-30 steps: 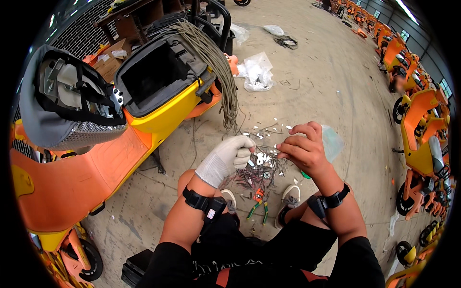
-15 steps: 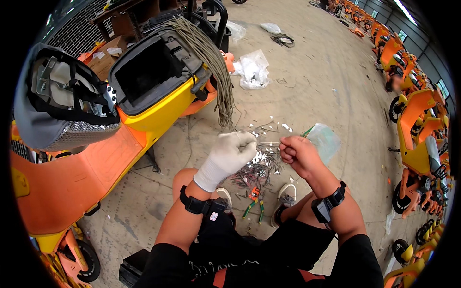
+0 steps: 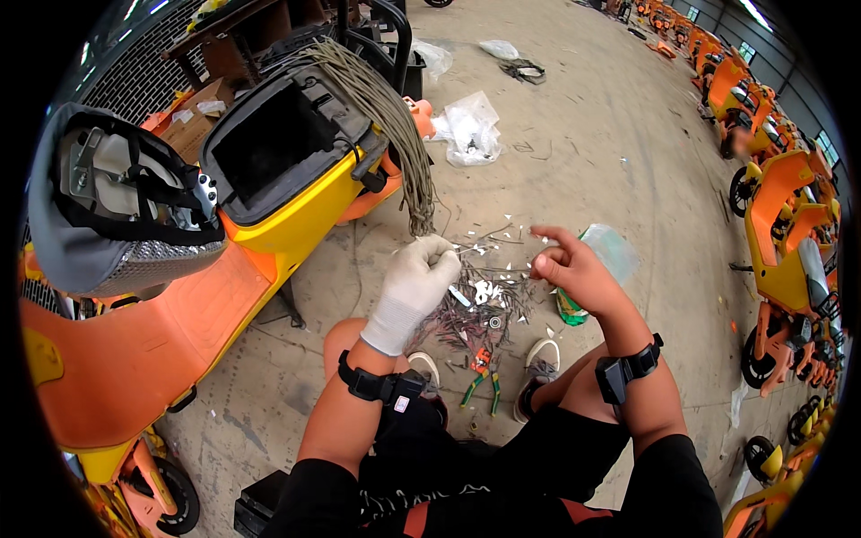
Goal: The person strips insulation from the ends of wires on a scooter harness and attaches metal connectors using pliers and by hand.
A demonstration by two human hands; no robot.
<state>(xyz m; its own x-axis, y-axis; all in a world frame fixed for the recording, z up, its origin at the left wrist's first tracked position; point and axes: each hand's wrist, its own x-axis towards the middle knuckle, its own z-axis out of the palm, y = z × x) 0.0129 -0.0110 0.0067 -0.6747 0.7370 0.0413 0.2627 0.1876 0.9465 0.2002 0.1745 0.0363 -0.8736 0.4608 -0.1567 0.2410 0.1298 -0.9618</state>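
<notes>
My left hand point(image 3: 417, 282), in a white glove, pinches one end of a thin grey strand point(image 3: 495, 265). My bare right hand point(image 3: 569, 271) pinches the other end, index finger raised. The strand spans the short gap between both hands, above a heap of cut wire scraps and white bits point(image 3: 475, 309) on the concrete floor. Pliers with green and orange handles point(image 3: 481, 377) lie just in front of my shoes. A thick bundle of grey wires point(image 3: 395, 117) hangs from the open seat box of the yellow and orange scooter point(image 3: 296, 215) on my left.
A clear plastic bag point(image 3: 614, 251) and a green object point(image 3: 569, 311) lie by my right hand. The raised grey seat point(image 3: 117, 215) stands at left. More plastic bags point(image 3: 471, 130) lie farther off. Orange scooters point(image 3: 789, 242) line the right side.
My hands have drawn slightly apart, with the strand now stretched between them. The view has shifted a little toward the scooter.
</notes>
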